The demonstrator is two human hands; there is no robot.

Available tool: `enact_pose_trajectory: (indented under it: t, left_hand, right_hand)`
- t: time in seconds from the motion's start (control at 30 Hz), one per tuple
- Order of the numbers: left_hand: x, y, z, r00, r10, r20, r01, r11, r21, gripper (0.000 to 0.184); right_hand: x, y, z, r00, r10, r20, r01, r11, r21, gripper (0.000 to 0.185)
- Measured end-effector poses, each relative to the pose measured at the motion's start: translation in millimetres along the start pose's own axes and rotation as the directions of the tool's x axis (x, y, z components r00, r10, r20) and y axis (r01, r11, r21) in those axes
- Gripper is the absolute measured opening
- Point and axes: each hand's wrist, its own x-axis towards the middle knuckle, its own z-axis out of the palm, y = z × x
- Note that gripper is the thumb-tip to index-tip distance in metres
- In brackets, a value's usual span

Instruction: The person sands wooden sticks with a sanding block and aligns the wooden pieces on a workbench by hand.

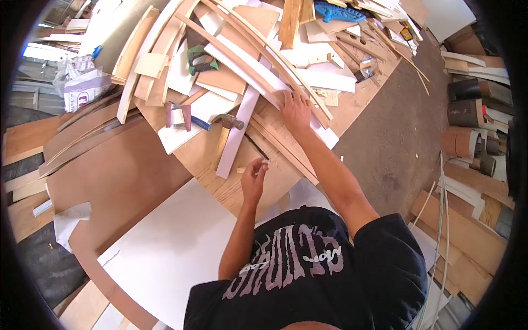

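Note:
My right hand (pixel 297 111) reaches forward over the pile, its fingers bent over a long wooden strip (pixel 236 60). My left hand (pixel 254 179) hovers close to the near edge of the workbench (pixel 192 163), fingers curled toward the thumb; whatever is between them is too small to make out. Just beyond its fingertips is a thin dark stick (pixel 256 146). A pale lilac board (pixel 237 135) slants across the bench to the left. Beside it a claw hammer (pixel 227 122) has its head against the board. Narrow wooden strips (pixel 283 144) run between my two hands.
Further back lie a green-and-black tool (pixel 201 59), a blue tool (pixel 338 12), a tape measure (pixel 406 33) and many offcuts. A clamp-like tool with a blue handle (pixel 199 123) sits left. A large white sheet (pixel 176 236) is at lower left; stacked boards (pixel 462 220) line the right.

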Motion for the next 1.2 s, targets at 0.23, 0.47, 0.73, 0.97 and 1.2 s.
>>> enact_pose_trajectory:
  t: [0.23,0.47,0.73,0.97,1.2]
  left_hand:
    - [-32.7,-3.5,29.9,0.995,-0.095,-0.02,0.093,0.992,-0.081,0.03]
    - [-5.3,34.9,25.5,0.99,0.024,0.141,0.01,0.972,-0.234,0.036]
    - [17.6,111.2,6.0,0.984,0.089,0.153,0.028,0.779,-0.627,0.045]
    - [-16.6,107.7,12.9,0.953,0.094,0.289,0.047,0.894,-0.445,0.025]
    - [-80.7,69.6,73.5,0.94,-0.031,0.34,0.164,0.915,-0.369,0.028]
  right_hand:
    - [-53.6,8.0,-40.6,1.0,0.011,-0.015,-0.005,0.933,0.36,0.027]
    - [-165.9,38.0,-108.7,0.992,-0.098,-0.079,0.12,0.926,0.359,0.029]
    - [-265.7,31.0,-151.2,0.998,0.048,-0.035,-0.031,0.925,0.378,0.024]
    - [-323.3,14.7,-186.3,0.945,0.177,0.277,-0.257,0.923,0.287,0.046]
    - [-323.9,36.0,-173.3,0.93,0.205,0.304,-0.297,0.909,0.294,0.05]
